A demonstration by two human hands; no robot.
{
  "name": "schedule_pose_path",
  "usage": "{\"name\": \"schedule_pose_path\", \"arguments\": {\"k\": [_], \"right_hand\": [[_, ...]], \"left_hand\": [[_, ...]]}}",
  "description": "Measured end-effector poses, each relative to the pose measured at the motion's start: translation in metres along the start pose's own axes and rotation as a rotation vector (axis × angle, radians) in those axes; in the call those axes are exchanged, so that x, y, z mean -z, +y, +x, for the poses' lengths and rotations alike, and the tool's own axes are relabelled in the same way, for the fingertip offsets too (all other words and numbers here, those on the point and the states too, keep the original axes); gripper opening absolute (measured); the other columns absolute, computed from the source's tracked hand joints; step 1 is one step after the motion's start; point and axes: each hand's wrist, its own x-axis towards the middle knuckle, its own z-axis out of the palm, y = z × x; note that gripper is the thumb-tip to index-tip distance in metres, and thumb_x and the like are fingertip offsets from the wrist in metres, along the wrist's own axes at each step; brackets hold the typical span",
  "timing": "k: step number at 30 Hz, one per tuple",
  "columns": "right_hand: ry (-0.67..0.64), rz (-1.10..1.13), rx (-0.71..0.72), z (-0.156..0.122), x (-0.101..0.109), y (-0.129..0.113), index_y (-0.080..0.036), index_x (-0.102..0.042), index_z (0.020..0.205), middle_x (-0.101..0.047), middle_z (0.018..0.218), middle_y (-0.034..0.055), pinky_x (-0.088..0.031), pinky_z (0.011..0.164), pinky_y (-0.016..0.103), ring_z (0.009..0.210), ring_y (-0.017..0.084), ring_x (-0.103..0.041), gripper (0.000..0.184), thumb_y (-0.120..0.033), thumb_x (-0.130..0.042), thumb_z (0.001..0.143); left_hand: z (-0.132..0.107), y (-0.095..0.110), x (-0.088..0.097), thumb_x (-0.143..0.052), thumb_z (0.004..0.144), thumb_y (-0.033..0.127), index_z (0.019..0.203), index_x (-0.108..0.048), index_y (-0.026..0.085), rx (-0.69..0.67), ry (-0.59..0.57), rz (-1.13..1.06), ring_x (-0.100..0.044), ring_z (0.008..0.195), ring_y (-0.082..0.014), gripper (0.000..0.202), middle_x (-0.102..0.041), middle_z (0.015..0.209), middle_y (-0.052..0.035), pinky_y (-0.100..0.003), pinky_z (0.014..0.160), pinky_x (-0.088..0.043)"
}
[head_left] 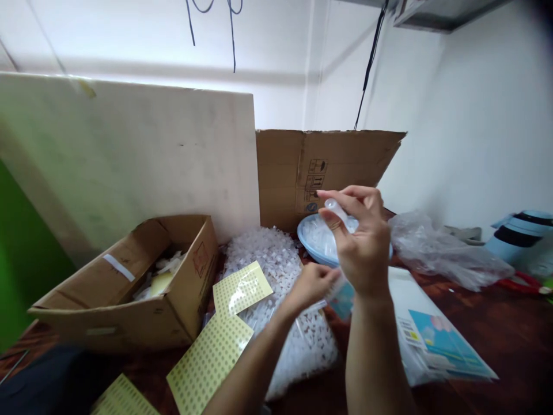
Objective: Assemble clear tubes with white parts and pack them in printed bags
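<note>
My right hand [367, 236] is raised in front of the cardboard, with thumb and fingers pinching a small translucent plastic tube [336, 208]. Lower and to the left, my left hand [313, 285] is closed at the edge of a clear plastic bag [341, 297] with a blue print; part of the bag is hidden behind my right wrist. Behind my right hand stands a light blue basin [317, 253] holding clear plastic pieces. Beneath my left forearm lies a heap of small white plastic pieces [263, 248], and yellow sheets of round stickers [211, 357] lie beside it.
An open cardboard box [181, 323] stands at the left, with crumpled material inside. Printed blue and white packages [449, 340] lie at the right. Crumpled clear plastic [449, 248] and a light blue cup-like object [518, 236] sit farther right. A cardboard panel [280, 173] stands behind.
</note>
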Motion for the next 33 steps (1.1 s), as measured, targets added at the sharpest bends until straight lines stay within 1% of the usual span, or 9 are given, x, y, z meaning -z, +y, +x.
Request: {"name": "schedule_pose_path", "arguments": {"k": [3,6,10,14,18,22,28,30,33], "right_hand": [[0.209,0.076,-0.080,0.001,-0.002,0.026,-0.031,-0.078,0.113,-0.061,0.112,0.0052,-0.052,0.091,0.041,0.097,0.023,-0.061,0.021,-0.034,-0.074,0.093],[0.398,0.292,-0.207,-0.001,-0.013,0.057,-0.025,-0.075,0.112,-0.066,0.116,0.0071,-0.056,0.083,0.037,0.098,0.022,-0.065,0.024,-0.033,-0.075,0.090],[0.200,0.609,-0.467,-0.007,-0.035,0.079,-0.021,-0.070,0.110,-0.073,0.098,0.0058,-0.057,0.075,0.034,0.075,0.017,-0.067,0.035,-0.036,-0.082,0.082],[0.042,0.729,-0.516,-0.017,-0.057,0.073,-0.023,-0.063,0.104,-0.071,0.091,0.0017,-0.056,0.069,0.030,0.068,0.015,-0.066,0.029,-0.038,-0.079,0.084],[-0.107,0.617,-0.463,-0.026,-0.070,0.066,-0.023,-0.065,0.104,-0.065,0.080,-0.0009,-0.050,0.060,0.027,0.063,0.014,-0.059,0.026,-0.040,-0.075,0.087],[-0.351,0.594,-0.399,-0.029,-0.069,0.063,-0.023,-0.074,0.105,-0.066,0.086,0.0007,-0.041,0.054,0.026,0.063,0.013,-0.053,0.018,-0.030,-0.069,0.089],[-0.654,0.632,-0.426,-0.031,-0.062,0.054,-0.022,-0.079,0.103,-0.063,0.076,-0.0006,-0.042,0.056,0.027,0.060,0.013,-0.050,0.026,-0.016,-0.061,0.086],[-0.670,0.617,-0.424,-0.031,-0.062,0.052,-0.022,-0.078,0.109,-0.064,0.078,-0.0003,-0.043,0.056,0.027,0.060,0.012,-0.050,0.028,-0.017,-0.060,0.088],[-0.586,0.565,-0.416,-0.028,-0.062,0.054,-0.026,-0.065,0.132,-0.067,0.093,0.0015,-0.045,0.056,0.026,0.062,0.012,-0.053,0.041,-0.022,-0.060,0.092]], "left_hand": [[-0.023,0.015,0.063,-0.065,0.084,0.065,0.083,-0.077,0.013,-0.015,0.164,0.011,-0.056,0.066,-0.0175,0.053,-0.069,0.074,-0.0054,-0.028,0.060,-0.039],[-0.050,0.031,0.114,-0.072,0.082,0.063,0.079,-0.075,0.014,-0.102,0.280,-0.084,-0.057,0.066,-0.0152,0.050,-0.069,0.076,-0.0055,-0.025,0.061,-0.043],[-0.074,0.041,0.149,-0.078,0.081,0.056,0.075,-0.073,0.014,-0.103,0.317,-0.104,-0.053,0.063,-0.0131,0.042,-0.064,0.071,-0.0036,-0.023,0.057,-0.042],[-0.079,0.041,0.157,-0.076,0.082,0.053,0.076,-0.072,0.015,-0.090,0.355,-0.091,-0.051,0.062,-0.0130,0.039,-0.062,0.070,-0.0032,-0.023,0.054,-0.042],[-0.081,0.045,0.156,-0.071,0.086,0.056,0.081,-0.072,0.019,-0.083,0.334,-0.124,-0.053,0.059,-0.0136,0.038,-0.065,0.073,-0.0044,-0.024,0.052,-0.045],[-0.082,0.050,0.154,-0.069,0.087,0.055,0.074,-0.068,0.020,-0.116,0.391,-0.158,-0.049,0.052,-0.0111,0.037,-0.061,0.066,-0.0019,-0.023,0.047,-0.040],[-0.083,0.055,0.155,-0.071,0.088,0.050,0.073,-0.068,0.017,-0.158,0.427,-0.170,-0.045,0.049,-0.0093,0.037,-0.056,0.061,0.0004,-0.021,0.045,-0.034],[-0.084,0.055,0.155,-0.071,0.089,0.049,0.075,-0.070,0.017,-0.162,0.425,-0.165,-0.046,0.050,-0.0098,0.034,-0.057,0.063,0.0000,-0.022,0.046,-0.036],[-0.084,0.052,0.160,-0.070,0.090,0.050,0.078,-0.070,0.018,-0.169,0.479,-0.162,-0.049,0.051,-0.0108,0.033,-0.059,0.064,0.0001,-0.023,0.047,-0.040]]}}
